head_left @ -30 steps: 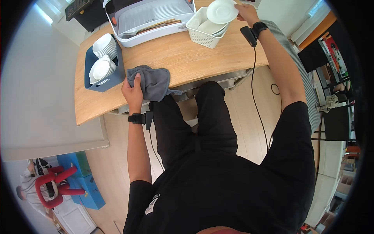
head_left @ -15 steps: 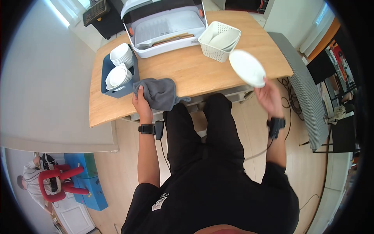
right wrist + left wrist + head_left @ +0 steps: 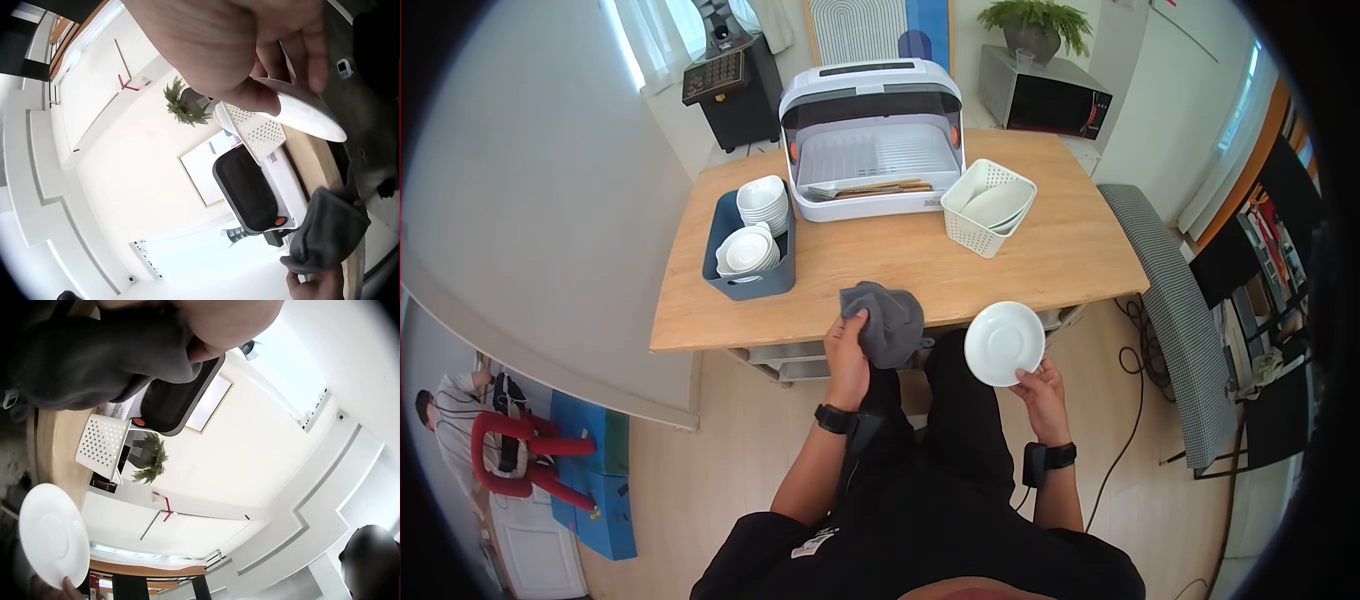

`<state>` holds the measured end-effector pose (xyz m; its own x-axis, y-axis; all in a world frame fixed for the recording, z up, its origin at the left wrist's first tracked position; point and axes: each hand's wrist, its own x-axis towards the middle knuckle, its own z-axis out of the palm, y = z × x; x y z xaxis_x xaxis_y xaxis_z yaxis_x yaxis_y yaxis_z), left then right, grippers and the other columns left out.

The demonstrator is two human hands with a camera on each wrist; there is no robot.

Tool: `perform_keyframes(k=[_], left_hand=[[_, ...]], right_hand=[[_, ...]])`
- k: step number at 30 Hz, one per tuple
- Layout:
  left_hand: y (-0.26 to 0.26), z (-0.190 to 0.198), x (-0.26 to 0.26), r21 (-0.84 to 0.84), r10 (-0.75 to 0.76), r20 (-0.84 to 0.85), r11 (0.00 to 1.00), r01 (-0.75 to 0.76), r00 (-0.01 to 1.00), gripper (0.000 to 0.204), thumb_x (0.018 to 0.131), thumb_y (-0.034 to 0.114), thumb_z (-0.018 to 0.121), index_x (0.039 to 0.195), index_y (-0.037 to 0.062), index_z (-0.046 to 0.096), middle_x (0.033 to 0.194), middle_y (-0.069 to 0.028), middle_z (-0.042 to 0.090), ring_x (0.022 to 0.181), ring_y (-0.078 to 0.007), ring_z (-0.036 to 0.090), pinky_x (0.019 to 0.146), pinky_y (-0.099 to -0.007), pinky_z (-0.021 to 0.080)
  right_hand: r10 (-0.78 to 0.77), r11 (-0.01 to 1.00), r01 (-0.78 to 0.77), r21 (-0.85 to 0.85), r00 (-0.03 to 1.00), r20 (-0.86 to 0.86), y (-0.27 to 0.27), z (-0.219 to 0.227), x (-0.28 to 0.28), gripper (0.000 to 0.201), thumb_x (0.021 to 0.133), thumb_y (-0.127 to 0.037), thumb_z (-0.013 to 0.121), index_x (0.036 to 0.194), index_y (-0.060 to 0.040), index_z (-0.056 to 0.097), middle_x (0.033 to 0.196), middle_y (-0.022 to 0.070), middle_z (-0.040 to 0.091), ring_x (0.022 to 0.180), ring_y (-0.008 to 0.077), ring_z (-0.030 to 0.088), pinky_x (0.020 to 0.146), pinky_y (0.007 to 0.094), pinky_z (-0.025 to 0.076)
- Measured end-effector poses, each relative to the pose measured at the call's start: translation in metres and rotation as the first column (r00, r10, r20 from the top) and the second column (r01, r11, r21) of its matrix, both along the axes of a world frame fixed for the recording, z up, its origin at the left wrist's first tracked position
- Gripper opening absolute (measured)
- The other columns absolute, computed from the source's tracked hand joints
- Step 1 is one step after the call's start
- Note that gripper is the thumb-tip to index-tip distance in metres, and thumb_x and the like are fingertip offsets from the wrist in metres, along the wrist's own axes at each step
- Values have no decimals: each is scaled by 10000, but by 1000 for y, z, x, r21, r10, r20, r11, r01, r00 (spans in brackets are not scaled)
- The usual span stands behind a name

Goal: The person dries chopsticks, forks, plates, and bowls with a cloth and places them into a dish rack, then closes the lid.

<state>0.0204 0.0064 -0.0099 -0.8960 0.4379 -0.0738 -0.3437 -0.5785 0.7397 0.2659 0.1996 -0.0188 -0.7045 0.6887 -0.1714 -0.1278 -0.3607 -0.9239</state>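
My right hand (image 3: 1045,400) pinches a round white plate (image 3: 1004,343) by its near rim, thumb on the upper face, just off the table's front edge. The right wrist view shows the same plate (image 3: 309,117) edge-on between thumb and fingers. My left hand (image 3: 848,360) grips a grey cloth (image 3: 884,322) that hangs over the front edge of the table, its thumb on top of the folds. Plate and cloth are apart, side by side above my lap. A white perforated basket (image 3: 972,236) on the table's right holds more white dishes.
A blue bin (image 3: 750,287) with stacked white bowls (image 3: 762,200) stands on the left of the wooden table (image 3: 870,250). Behind is a white dish rack with a raised lid (image 3: 875,85), utensils (image 3: 885,187) lying at its front. A grey bench (image 3: 1165,300) flanks the right side.
My right hand has brought the plate from the basket toward my body, beside the cloth, and its face now shows upward. The left hand keeps holding the cloth. The head view has tilted up.
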Motion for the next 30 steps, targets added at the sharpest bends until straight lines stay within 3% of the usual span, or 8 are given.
perform_keyframes(k=[6,8,11,16,23,26,29,30], left_hand=[[21,1,43,-175,-127,-214,980,90,968,229,972,83,643,1167,-35,670,1067,-49,719,937,-84,646,850,-238,507],[26,-1,52,-211,-74,-299,978,10,951,253,949,68,672,1176,-44,671,1026,-39,727,893,-72,649,803,-232,519],[25,-3,55,-250,-45,-346,967,-46,937,276,939,74,684,1185,-49,666,1024,-43,729,897,-70,650,801,-232,520],[22,-6,55,-329,-176,-372,943,48,911,306,924,76,693,1199,-53,657,1026,-56,733,906,-73,652,808,-232,520],[22,5,58,-333,-271,-425,934,130,864,326,907,77,696,1208,-42,654,1050,-74,735,931,-80,648,829,-247,521],[16,21,58,-511,-383,-517,856,84,765,349,877,90,707,1198,-38,654,1044,-122,740,925,-139,688,829,-276,527],[15,35,61,-584,-460,-637,812,2,619,384,810,115,717,1159,-32,658,1065,-208,704,971,-335,705,837,-341,533],[13,38,61,-593,-467,-634,805,1,616,384,810,115,717,1159,-32,658,1065,-208,704,971,-335,705,837,-341,533]], right_hand=[[233,965,-218,148,968,-95,-41,9,-48,505,832,93,717,1285,17,505,1131,146,713,1050,175,684,913,312,559],[305,918,-287,274,952,-23,-60,22,-57,484,813,103,740,1235,25,517,1137,150,711,1056,189,686,917,328,562],[305,897,-288,335,952,1,-68,23,-65,480,803,98,761,1208,35,511,1124,159,710,1030,186,696,896,323,572],[310,904,-293,312,951,-5,-67,20,-72,488,796,102,769,1204,40,508,1111,166,711,1010,174,702,872,309,580],[289,948,-299,-107,952,-99,-51,11,-60,335,916,-53,703,1213,-47,549,1027,44,707,840,85,679,745,248,576],[259,936,-286,-205,955,-147,-50,10,-57,253,983,-133,633,1222,-80,570,1017,-4,694,841,67,667,711,225,560],[227,900,-310,-308,933,-278,-45,6,-53,322,973,-169,655,1270,-74,574,1123,5,683,959,82,651,763,221,518],[222,897,-310,-316,933,-285,-44,5,-52,322,973,-169,655,1270,-74,574,1123,5,683,959,82,651,763,221,518]])
